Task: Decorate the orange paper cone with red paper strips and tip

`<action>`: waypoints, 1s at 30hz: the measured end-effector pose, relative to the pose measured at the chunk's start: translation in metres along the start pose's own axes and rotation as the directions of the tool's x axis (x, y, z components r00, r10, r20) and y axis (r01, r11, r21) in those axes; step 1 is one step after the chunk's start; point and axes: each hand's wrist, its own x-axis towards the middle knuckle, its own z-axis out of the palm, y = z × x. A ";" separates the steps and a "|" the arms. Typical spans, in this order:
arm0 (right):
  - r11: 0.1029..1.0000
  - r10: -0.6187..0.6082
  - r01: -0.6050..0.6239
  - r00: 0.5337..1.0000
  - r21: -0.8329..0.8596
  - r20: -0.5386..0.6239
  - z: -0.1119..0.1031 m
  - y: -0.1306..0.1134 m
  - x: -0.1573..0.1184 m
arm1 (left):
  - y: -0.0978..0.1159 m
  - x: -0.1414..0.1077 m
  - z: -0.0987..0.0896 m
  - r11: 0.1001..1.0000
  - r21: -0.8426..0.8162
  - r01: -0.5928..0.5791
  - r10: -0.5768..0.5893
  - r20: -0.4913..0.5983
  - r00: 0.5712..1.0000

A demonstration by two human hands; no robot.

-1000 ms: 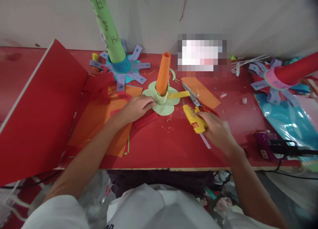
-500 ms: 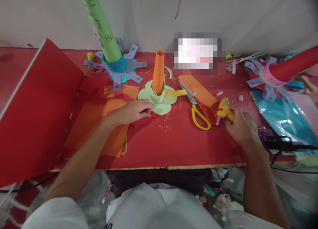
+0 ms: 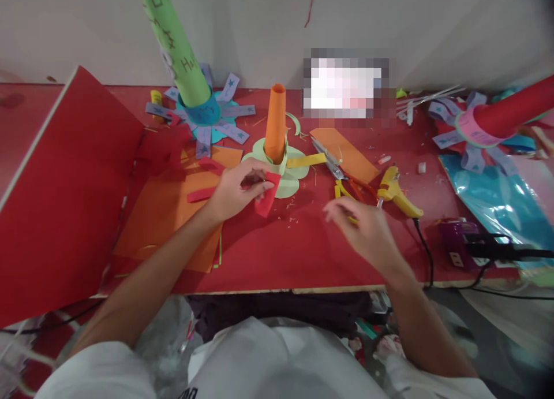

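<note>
The red worktop [image 3: 277, 260] is carrying everything, and a big red board [image 3: 73, 197] is standing at a slant on its left side. A green tube [image 3: 175, 47] with dark lettering is rising from a blue collar, purple strips fanning out around it. At the far right, a red tube [image 3: 515, 113] is leaning out of a pink ring above a shiny blue sheet [image 3: 497, 202]. Orange sheets [image 3: 168, 214] are lying beneath the left forearm.

The right hand [image 3: 363, 228] is hovering, blurred, near the scissors handles, its fingers partly open and holding nothing. The left hand [image 3: 238, 191] is closing thumb and fingers on a small red paper piece [image 3: 267, 202], which is hanging just in front of the pale green flower base [image 3: 288, 188]. An orange cone [image 3: 276, 122] is standing upright in that base's collar. The scissors [image 3: 335, 168] are resting partly over an orange strip [image 3: 352, 156], and the yellow glue gun [image 3: 396, 194] is lying just right of them, its cord trailing toward the front edge. A narrow yellow strip [image 3: 307, 160] is sticking out rightward from the collar.
</note>
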 end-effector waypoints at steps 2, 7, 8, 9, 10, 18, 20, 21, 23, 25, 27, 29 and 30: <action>0.988 -0.014 -0.011 0.986 0.155 0.163 0.022 -0.016 0.008 | 0.004 -0.004 0.008 0.997 -0.075 -0.035 0.034 -0.017 0.999; 0.847 -0.019 -0.104 0.974 0.521 0.225 0.056 -0.031 0.028 | 0.018 -0.015 0.015 0.988 -0.092 -0.122 0.123 0.004 0.992; 0.808 -0.014 -0.116 0.977 0.578 0.215 0.059 -0.032 0.032 | 0.021 -0.017 0.015 0.986 -0.079 -0.147 0.148 0.006 0.989; 0.777 -0.016 -0.111 0.980 0.619 0.197 0.061 -0.033 0.034 | 0.024 -0.018 0.015 0.983 -0.054 -0.173 0.174 0.010 0.985; 0.760 -0.025 -0.092 0.985 0.644 0.171 0.062 -0.033 0.036 | 0.026 -0.020 0.015 0.980 -0.021 -0.197 0.198 0.016 0.980; 0.864 -0.084 0.136 0.988 0.484 -0.126 0.066 -0.024 0.034 | 0.028 -0.023 0.027 0.957 0.256 -0.139 0.163 -0.075 0.984; 0.887 -0.083 0.145 0.984 0.439 -0.156 0.069 -0.019 0.034 | 0.023 -0.022 0.030 0.970 0.235 -0.063 0.101 -0.153 0.983; 0.892 -0.084 0.148 0.983 0.427 -0.164 0.070 -0.018 0.034 | 0.020 -0.022 0.031 0.978 0.205 -0.040 0.076 -0.171 0.982; 0.893 -0.100 0.165 0.980 0.419 -0.173 0.072 -0.015 0.034 | 0.016 -0.020 0.032 0.987 0.160 -0.024 0.051 -0.162 0.986; 0.879 -0.140 0.213 0.970 0.426 -0.197 0.073 -0.013 0.034 | 0.013 -0.018 0.032 0.984 0.172 -0.052 0.077 -0.137 0.988; 0.870 -0.170 0.251 0.961 0.424 -0.219 0.075 -0.012 0.034 | 0.011 -0.016 0.032 0.973 0.211 -0.093 0.122 -0.128 0.984; 0.878 -0.167 0.248 0.961 0.409 -0.222 0.076 -0.011 0.033 | 0.011 -0.014 0.032 0.963 0.234 -0.134 0.170 -0.141 0.975; 0.885 -0.155 0.232 0.964 0.403 -0.214 0.077 -0.010 0.033 | 0.011 -0.014 0.032 0.960 0.239 -0.144 0.182 -0.148 0.972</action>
